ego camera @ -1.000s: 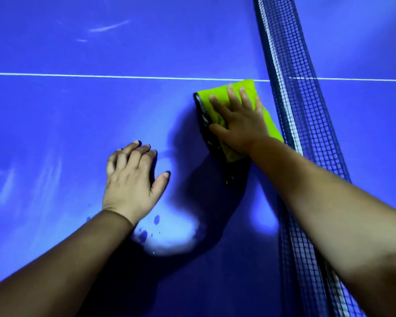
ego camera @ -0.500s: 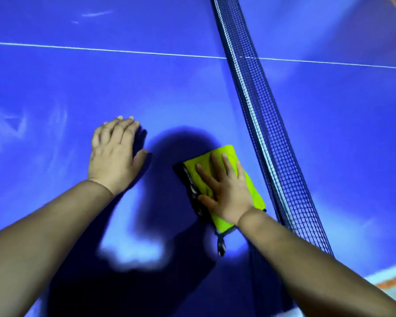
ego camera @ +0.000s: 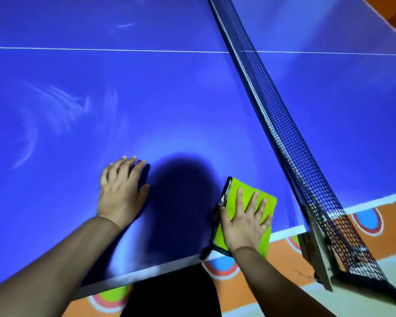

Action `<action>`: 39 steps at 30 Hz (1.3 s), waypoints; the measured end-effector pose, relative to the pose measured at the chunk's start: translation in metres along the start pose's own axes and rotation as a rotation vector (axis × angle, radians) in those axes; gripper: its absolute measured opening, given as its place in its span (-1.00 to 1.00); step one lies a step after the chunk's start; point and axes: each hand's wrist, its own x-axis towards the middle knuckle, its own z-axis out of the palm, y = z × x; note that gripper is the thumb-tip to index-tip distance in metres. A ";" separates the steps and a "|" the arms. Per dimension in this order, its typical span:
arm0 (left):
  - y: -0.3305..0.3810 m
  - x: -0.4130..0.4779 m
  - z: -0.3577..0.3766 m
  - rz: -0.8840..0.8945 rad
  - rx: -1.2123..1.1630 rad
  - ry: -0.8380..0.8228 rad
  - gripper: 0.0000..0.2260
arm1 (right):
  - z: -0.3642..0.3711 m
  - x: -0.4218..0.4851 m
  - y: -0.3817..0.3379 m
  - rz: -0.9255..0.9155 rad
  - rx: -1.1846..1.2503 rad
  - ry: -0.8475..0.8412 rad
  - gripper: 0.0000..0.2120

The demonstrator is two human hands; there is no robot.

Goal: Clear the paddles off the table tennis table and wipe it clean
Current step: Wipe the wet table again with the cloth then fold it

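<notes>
Green cloth: folded, on the blue table at our 5 o'clock, overhanging its near edge
Right hand: we press it flat on the cloth, fingers spread
Left hand: 7 o'clock, flat on the table, holding nothing
Net: just beside the cloth, running toward 12 o'clock

Two hands, one cloth, one net

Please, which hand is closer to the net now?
Right. The right hand presses the green cloth just beside the net; the left hand rests flat further away.
</notes>
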 end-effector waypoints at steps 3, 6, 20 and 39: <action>-0.007 -0.009 0.002 -0.048 -0.031 -0.040 -0.50 | 0.008 -0.017 -0.033 0.157 0.060 -0.023 -0.25; -0.011 0.004 0.009 -0.079 -0.062 -0.070 -0.49 | 0.008 -0.003 -0.060 0.271 0.076 -0.043 -0.22; -0.039 0.177 0.047 -0.116 -0.061 -0.063 -0.50 | -0.030 0.235 -0.217 0.090 0.134 0.063 -0.22; -0.078 0.278 0.083 0.034 -0.030 -0.329 -0.09 | -0.080 0.487 -0.393 -0.542 -0.179 0.099 -0.35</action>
